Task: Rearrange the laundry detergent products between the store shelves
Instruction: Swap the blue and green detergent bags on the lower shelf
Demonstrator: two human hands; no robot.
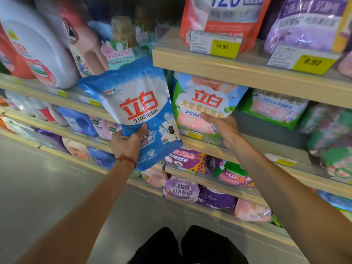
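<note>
My left hand (127, 143) grips a blue and white detergent powder bag (137, 103) by its lower left edge, thumb across the front. The bag hangs tilted in front of the shelves, off any shelf board. My right hand (222, 128) reaches to a green, white and pink detergent bag (205, 100) standing on the second shelf (247, 149). Its fingers touch the bag's lower front; whether they curl round its edge is hidden.
The upper shelf (228, 67) carries an orange pouch (224, 14), a purple pouch (304, 23) and yellow price tags. White and red jugs (34, 46) stand at upper left. More green bags (274, 107) lie right of my right hand. Lower shelves hold purple and pink packs. Grey floor lies left.
</note>
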